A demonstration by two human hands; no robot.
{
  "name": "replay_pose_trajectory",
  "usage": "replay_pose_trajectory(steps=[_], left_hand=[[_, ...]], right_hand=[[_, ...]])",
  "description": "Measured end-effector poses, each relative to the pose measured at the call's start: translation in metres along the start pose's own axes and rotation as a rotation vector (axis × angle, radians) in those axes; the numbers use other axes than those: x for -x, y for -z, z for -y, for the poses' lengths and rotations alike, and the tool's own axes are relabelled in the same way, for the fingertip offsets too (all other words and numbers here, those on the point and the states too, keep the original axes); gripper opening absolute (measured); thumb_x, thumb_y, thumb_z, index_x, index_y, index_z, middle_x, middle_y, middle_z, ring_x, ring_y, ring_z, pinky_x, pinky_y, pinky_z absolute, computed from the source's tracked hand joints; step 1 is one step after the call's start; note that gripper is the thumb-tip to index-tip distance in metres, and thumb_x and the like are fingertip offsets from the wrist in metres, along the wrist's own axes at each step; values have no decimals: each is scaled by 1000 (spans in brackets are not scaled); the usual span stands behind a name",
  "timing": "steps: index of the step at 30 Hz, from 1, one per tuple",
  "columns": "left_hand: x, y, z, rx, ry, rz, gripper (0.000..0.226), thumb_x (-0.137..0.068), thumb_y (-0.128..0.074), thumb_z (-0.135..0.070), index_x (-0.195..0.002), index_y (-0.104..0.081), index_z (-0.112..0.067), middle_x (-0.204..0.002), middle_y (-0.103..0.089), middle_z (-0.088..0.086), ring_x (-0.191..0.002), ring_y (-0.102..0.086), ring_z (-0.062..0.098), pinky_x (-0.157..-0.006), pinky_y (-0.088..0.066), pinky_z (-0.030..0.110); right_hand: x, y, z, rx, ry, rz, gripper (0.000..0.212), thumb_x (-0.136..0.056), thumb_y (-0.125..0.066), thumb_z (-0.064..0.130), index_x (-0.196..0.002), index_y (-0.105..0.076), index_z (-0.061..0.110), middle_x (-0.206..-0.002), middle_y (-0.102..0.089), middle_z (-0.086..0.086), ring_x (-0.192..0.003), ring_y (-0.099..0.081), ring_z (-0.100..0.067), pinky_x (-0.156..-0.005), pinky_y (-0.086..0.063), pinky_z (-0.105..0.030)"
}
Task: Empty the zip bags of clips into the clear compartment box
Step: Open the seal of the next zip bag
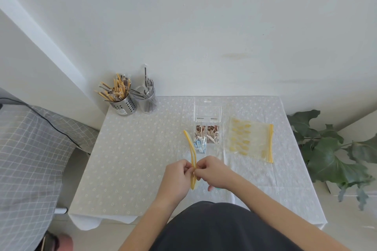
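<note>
Dark clothing is seen at the bottom edge, with both forearms reaching forward over the desk (126, 169), which is covered by a pale dotted cloth. A zip bag (192, 161) is held edge-on above the desk's near middle, its yellow zip strip parted into two curved lips. One lip is pinched by the left hand (176, 177) and the other by the right hand (214, 172), fingers closed on the strip, the two hands almost touching. Just beyond the bag's far end, the box (207, 124) is set on the desk with its clear lid standing open; brown and pale clips (212, 133) are seen in the far compartments and blue and white ones in a near-left compartment. To the right of the box, apart from it, a second bag (250, 140) with yellow contents is laid flat, its zip facing right. At the far left corner two holders (124, 104) of sticks are placed against the wall. A plant (334, 153) is seen beyond the desk's right edge.
</note>
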State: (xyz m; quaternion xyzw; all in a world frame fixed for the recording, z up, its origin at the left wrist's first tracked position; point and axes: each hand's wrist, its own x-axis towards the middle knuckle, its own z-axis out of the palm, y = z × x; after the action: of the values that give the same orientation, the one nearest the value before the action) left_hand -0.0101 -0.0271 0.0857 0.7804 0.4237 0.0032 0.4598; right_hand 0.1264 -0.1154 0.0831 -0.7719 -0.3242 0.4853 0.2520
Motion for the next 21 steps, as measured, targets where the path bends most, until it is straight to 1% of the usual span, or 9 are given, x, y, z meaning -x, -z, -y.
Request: replay_pose_trajectory(steps=[3,7,9,11,12,14,16,18,21], left_hand=[[2,-4,-4,-114,-37,0,21,-103,-55,-15,-89,-69,-21,-84,-72,-5,-79,-68,17,-68,-55,36],[-4,6,6,-264,-24,-105,22,-102,-52,-12,-84,-61,-20,-84,-65,-3,-79,-62,21,-71,-53,42],[-5,8,8,-205,-5,-116,23,-103,-54,-13,-84,-60,-22,-81,-65,-5,-76,-61,19,-70,-53,42],[-4,6,5,-141,-37,-79,21,-104,-56,-18,-85,-62,-23,-79,-66,-5,-72,-61,17,-68,-54,43],[-3,5,3,-114,-54,-59,19,-104,-57,-20,-86,-62,-23,-79,-67,-5,-70,-62,17,-67,-54,41],[-1,4,-2,-92,-76,-27,17,-104,-59,-23,-87,-63,-22,-78,-68,-4,-68,-63,16,-64,-54,39],[-3,4,-2,-92,-69,-27,17,-99,-61,-25,-83,-60,-21,-75,-67,-1,-66,-62,20,-63,-53,43],[-3,5,-4,-83,-27,-44,16,-91,-64,-25,-80,-55,-18,-75,-66,4,-61,-54,19,-59,-49,43],[-4,6,-9,-38,41,-41,16,-82,-67,-29,-87,-53,-23,-79,-69,-1,-65,-58,14,-59,-46,29]], right_hand=[[-2,-5,-1,25,-12,-47,26,-81,-57,22,-69,-60,-1,-58,-50,-2,-51,-54,-17,-53,-63,-40],[-3,4,-9,63,-14,-225,28,-74,-57,24,-55,-37,16,-55,-32,-3,-47,-40,-20,-48,-40,-31],[-2,9,-17,44,-37,-252,28,-73,-56,26,-56,-35,18,-57,-32,-3,-44,-44,-19,-47,-41,-31],[0,10,-18,69,-60,-223,18,-73,-57,29,-66,-46,17,-61,-47,1,-44,-56,-19,-42,-48,-30],[0,10,-16,82,-59,-203,13,-73,-58,32,-79,-55,20,-71,-58,4,-49,-61,-18,-43,-49,-29],[-1,9,-11,115,-8,-192,25,-76,-60,35,-99,-61,26,-92,-66,10,-61,-64,-14,-50,-50,-29],[-5,7,-7,135,36,-257,6,-81,-60,31,-83,-62,26,-78,-65,10,-61,-58,-13,-57,-52,-36],[-8,5,-6,161,51,-299,16,-84,-58,26,-69,-56,25,-63,-57,8,-56,-50,-11,-56,-49,-32],[-5,2,-4,236,73,-254,23,-89,-56,28,-66,-53,29,-65,-59,9,-58,-51,-9,-57,-45,-25]])
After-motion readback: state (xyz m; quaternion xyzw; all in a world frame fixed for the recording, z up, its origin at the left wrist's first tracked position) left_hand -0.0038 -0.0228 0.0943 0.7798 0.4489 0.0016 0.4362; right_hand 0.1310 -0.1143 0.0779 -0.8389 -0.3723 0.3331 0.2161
